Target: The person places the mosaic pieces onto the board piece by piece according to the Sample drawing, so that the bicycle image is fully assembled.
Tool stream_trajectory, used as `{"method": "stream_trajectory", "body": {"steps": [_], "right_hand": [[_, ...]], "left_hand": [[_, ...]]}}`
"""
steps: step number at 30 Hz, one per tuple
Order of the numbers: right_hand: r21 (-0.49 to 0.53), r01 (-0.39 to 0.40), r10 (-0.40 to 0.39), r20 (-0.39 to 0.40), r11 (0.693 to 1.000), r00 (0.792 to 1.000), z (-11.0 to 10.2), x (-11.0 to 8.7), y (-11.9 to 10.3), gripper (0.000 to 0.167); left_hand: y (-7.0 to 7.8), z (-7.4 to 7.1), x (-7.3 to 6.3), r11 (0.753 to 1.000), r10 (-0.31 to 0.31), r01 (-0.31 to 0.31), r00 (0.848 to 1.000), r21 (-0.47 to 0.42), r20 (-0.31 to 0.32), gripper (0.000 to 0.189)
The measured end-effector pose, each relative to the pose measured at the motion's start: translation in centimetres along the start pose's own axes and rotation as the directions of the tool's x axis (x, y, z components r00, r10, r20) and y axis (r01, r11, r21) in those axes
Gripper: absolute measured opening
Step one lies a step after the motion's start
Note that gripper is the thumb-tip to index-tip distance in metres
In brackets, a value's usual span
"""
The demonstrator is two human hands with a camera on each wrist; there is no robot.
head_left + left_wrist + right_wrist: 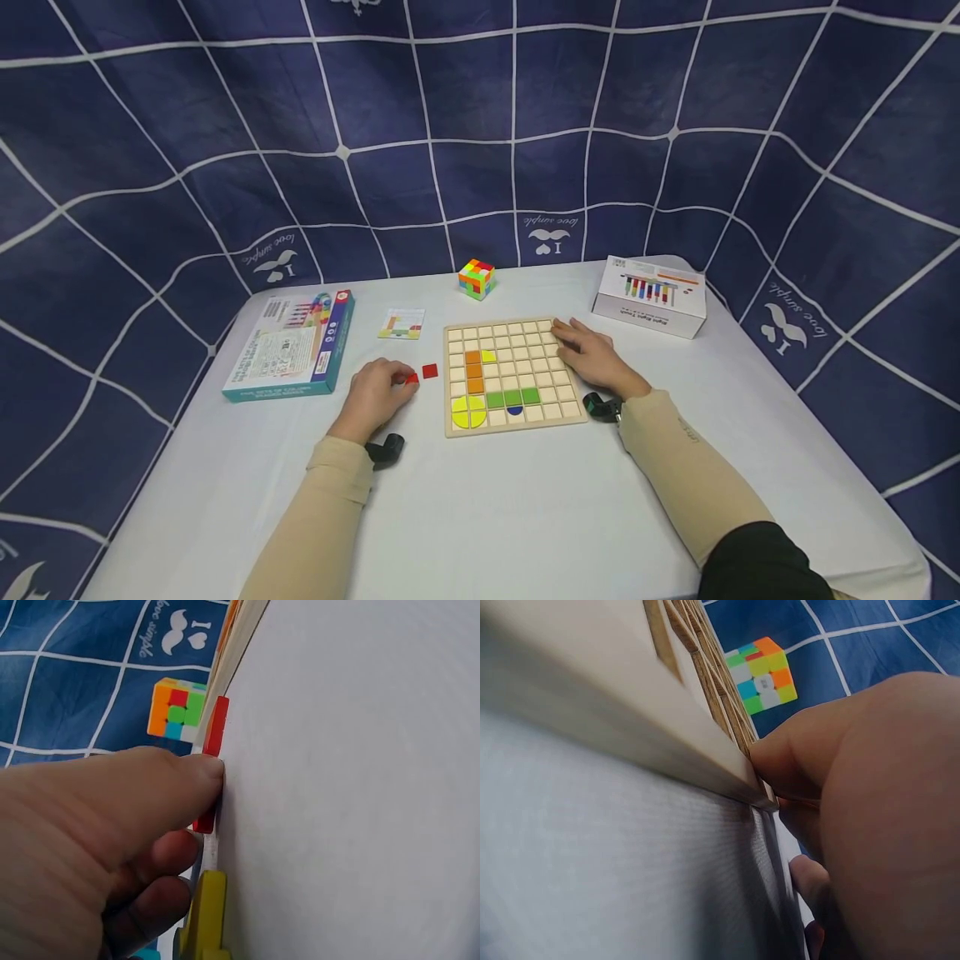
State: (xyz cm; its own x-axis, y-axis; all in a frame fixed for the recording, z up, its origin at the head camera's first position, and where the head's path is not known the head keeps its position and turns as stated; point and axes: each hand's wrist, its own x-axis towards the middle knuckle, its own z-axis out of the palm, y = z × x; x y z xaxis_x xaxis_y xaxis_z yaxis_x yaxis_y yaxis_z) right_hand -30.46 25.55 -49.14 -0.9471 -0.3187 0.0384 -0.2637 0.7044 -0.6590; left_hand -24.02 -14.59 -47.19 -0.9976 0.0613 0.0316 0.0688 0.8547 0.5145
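Note:
My left hand [372, 398] pinches a small red square tile [412, 378] between thumb and fingers, close over the white table. A second red tile [430, 371] lies just beyond the fingertips, left of the wooden grid board [523, 425]. In the left wrist view the thumb [184, 776] covers part of the red. My right hand [592, 358] rests its extended fingers at the board's upper right edge; its fingertips touch the rim in the right wrist view. On the board sit orange tiles [474, 372], green tiles [513, 397], yellow pieces [468, 412] and a blue piece [514, 410].
A printed pattern card [402, 323] lies above the red tiles. Farther back stands a puzzle cube [477, 278]. A flat teal-edged box [292, 346] is at left, a white box [651, 296] at back right. Something yellow [206, 915] shows below the left fingers.

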Motion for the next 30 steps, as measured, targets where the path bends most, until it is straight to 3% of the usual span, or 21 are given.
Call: {"method": "stream_trajectory", "body": {"steps": [11, 15, 20, 25, 28, 30], "right_hand": [[0.001, -0.001, 0.001, 0.001, 1.000, 1.000, -0.2, 0.0, 0.0, 0.051], [-0.003, 0.006, -0.006, -0.001, 1.000, 1.000, -0.1, 0.0, 0.1, 0.051], [-0.003, 0.011, -0.011, -0.011, 1.000, 1.000, -0.2, -0.1, 0.1, 0.051], [-0.011, 0.026, -0.026, -0.016, 1.000, 1.000, -0.1, -0.2, 0.1, 0.051], [-0.011, 0.026, -0.026, -0.019, 1.000, 0.999, 0.0, -0.1, 0.1, 0.051], [-0.012, 0.021, -0.021, -0.019, 1.000, 1.000, 0.0, 0.0, 0.2, 0.051]], "left_hand": [[0.2, 0.3, 0.3, 1.000, 0.003, -0.002, 0.999, 0.012, -0.035, 0.025], [1.0, 0.3, 0.0, 1.000, 0.019, -0.018, 0.997, 0.018, -0.076, 0.026], [5.1, 0.8, -0.9, 0.988, 0.152, -0.151, 0.983, 0.021, -0.106, 0.027], [9.9, 2.9, -1.5, 0.944, 0.329, -0.328, 0.944, 0.040, -0.018, 0.019], [11.8, 4.3, -1.1, 0.921, 0.383, -0.384, 0.923, 0.065, 0.025, 0.018], [13.0, 5.0, -0.6, 0.916, 0.390, -0.393, 0.920, 0.086, 0.050, 0.019]]}}
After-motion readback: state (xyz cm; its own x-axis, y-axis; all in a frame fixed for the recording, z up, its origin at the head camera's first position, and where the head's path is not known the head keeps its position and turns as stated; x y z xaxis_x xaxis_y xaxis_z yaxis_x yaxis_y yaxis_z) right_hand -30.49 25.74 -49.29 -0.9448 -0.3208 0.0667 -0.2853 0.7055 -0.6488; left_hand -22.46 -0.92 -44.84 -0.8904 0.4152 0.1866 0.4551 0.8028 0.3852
